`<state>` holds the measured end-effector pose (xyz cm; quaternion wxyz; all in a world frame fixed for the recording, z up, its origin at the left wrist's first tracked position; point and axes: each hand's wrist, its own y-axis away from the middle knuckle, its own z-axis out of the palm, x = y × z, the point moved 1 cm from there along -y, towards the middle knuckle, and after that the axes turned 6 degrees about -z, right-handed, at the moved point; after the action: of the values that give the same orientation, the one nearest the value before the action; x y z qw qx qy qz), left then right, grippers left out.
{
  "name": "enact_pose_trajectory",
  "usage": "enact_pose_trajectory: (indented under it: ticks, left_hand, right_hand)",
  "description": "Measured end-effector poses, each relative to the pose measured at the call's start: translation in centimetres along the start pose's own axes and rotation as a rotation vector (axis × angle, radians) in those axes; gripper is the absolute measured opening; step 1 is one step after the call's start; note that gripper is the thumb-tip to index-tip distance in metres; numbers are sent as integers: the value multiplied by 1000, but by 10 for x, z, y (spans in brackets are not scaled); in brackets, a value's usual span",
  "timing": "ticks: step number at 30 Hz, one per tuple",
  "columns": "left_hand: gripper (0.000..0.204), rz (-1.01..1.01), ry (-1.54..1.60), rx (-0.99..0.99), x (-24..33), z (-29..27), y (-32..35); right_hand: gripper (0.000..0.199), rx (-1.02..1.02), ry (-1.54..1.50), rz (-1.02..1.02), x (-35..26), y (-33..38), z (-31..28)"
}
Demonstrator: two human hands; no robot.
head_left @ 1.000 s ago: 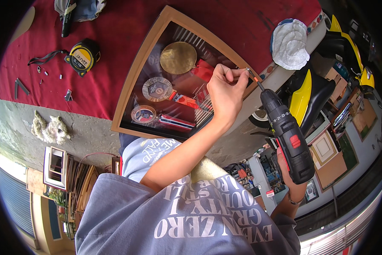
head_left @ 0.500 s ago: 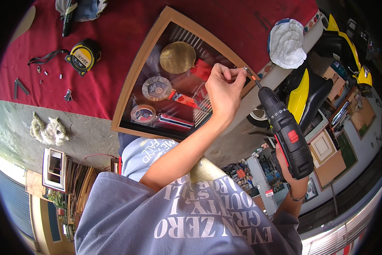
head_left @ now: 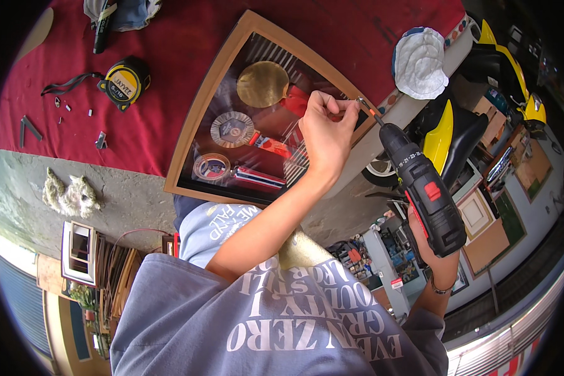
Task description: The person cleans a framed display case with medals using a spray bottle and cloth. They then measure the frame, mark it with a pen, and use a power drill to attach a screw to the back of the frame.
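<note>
Wooden frame [head_left: 201, 119] near the tabletop's right edge: left hand [head_left: 324, 133] pinches a screw, right hand [head_left: 437, 260] grips the drill [head_left: 423, 188]; its bit may slip onto fingers.

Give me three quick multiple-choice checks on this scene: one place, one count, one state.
1. The tape measure lies: A on the red cloth, left of the frame; B inside the frame; C on the floor.
2. Round medals in the frame: A one; B three; C five.
3. The drill is: A lying down; B in the right hand; C hung up.
1 A: it sits on the red cloth. 2 B: three discs show. 3 B: that hand grips it, bit by the left hand.
</note>
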<state>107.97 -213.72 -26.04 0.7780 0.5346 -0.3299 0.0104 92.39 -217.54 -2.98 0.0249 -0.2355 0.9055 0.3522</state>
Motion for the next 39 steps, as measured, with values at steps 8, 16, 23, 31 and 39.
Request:
enact_pose_trajectory:
  ticks: [8, 16, 23, 31, 39]
  left_hand:
    - [35, 52, -95, -24, 2, -3, -3]
    - [35, 71, -295, -77, 16, -5, -3]
    - [16, 845, -1069, -333, 61, 6, -32]
    - [21, 1088, -1282, -1137, 85, 52, -78]
    - [17, 1203, -1239, -966, 77, 0, -80]
  right_hand:
    - [48, 0, -18, 14, -4, -6, 0]
    - [25, 75, 1, -6, -19, -22, -3]
    - [63, 31, -23, -10, 4, -2, 2]
    - [71, -30, 27, -7, -3, -14, -4]
    - [73, 59, 5, -14, -9, -15, -7]
